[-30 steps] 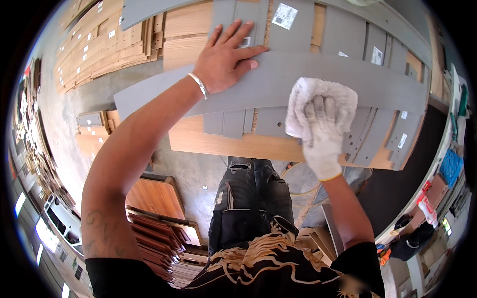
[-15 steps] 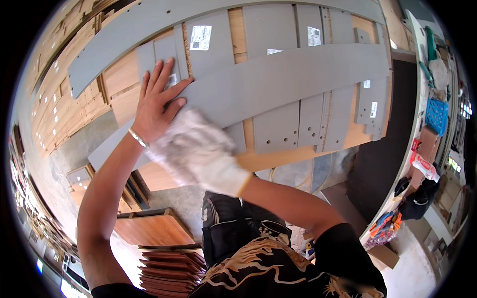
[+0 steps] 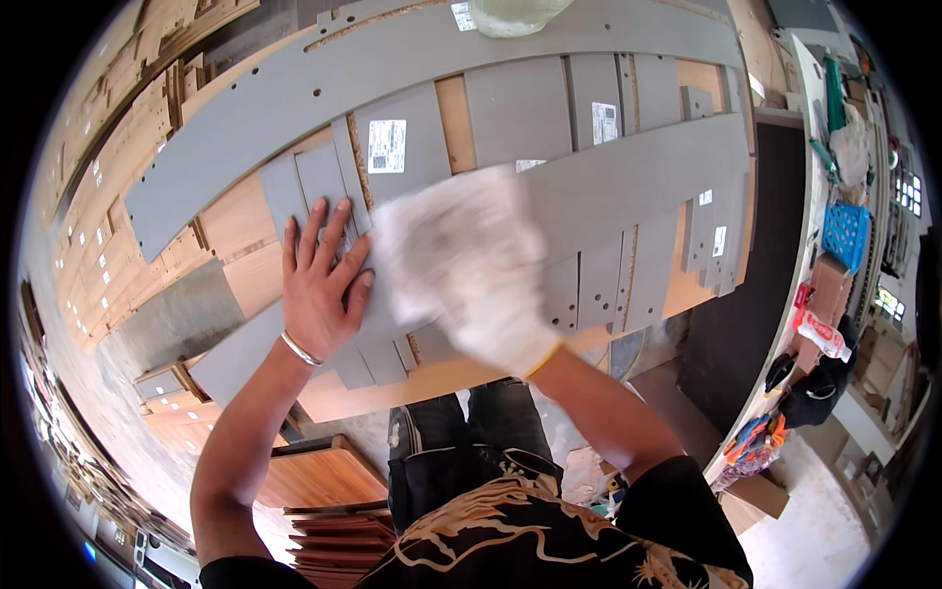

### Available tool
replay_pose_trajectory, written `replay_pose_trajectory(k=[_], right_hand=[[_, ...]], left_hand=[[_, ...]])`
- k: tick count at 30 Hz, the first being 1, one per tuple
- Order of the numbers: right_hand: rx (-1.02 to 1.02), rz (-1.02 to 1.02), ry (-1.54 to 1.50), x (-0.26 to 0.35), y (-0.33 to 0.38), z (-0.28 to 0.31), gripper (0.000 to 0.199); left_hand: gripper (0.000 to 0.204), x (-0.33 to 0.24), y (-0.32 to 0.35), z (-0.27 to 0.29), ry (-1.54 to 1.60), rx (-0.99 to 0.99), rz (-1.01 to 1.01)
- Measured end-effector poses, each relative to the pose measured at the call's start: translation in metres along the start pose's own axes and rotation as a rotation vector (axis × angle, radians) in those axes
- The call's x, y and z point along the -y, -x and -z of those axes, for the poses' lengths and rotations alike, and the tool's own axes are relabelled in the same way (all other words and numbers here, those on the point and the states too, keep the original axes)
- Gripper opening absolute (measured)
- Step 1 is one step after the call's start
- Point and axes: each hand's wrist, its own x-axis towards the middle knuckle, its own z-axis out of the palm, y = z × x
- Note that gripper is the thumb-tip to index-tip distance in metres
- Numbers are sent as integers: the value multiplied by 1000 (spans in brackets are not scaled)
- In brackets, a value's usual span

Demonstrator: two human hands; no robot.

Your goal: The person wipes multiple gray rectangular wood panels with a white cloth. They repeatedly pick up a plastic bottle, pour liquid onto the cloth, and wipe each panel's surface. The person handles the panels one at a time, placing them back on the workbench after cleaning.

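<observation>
A long grey panel [image 3: 638,177] with an angled end lies across other grey boards. My left hand [image 3: 324,280], bare and with a bracelet at the wrist, rests flat with fingers spread on the grey boards at the panel's left part. My right hand [image 3: 505,314] wears a white knit glove and presses a crumpled white cloth [image 3: 456,231] on the panel's middle. Grey smudges mark the cloth; motion blurs both it and the glove, so the fingers are hidden. Labels, such as a white sticker [image 3: 387,146], sit on the boards beyond.
Another long grey panel [image 3: 392,74] lies farther off, with a pale greenish, rounded object [image 3: 518,15] at the top edge. Stacked wooden boards [image 3: 98,226] stand at left. To the right, a bench holds a blue basket [image 3: 846,236]. Reddish-brown panels [image 3: 339,545] are piled near my legs.
The cloth in my right hand has swept right and away from me, from beside my left wrist to the panel's middle. My left hand stays spread; the view has shifted.
</observation>
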Motion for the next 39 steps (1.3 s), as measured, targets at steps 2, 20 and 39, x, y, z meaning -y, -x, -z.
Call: replay_pose_trajectory(k=[2,20,39], right_hand=[[27,16,-40,8,-14,9,55],[-395,-427,-169,-105,-7,15,48],[-290,-1,58,-191,5,54,43]], left_hand=[[49,0,6,-2,36,-19,19],[73,-89,61,-24,136,80,206],[61,-133,51,-60,-216,35,182]])
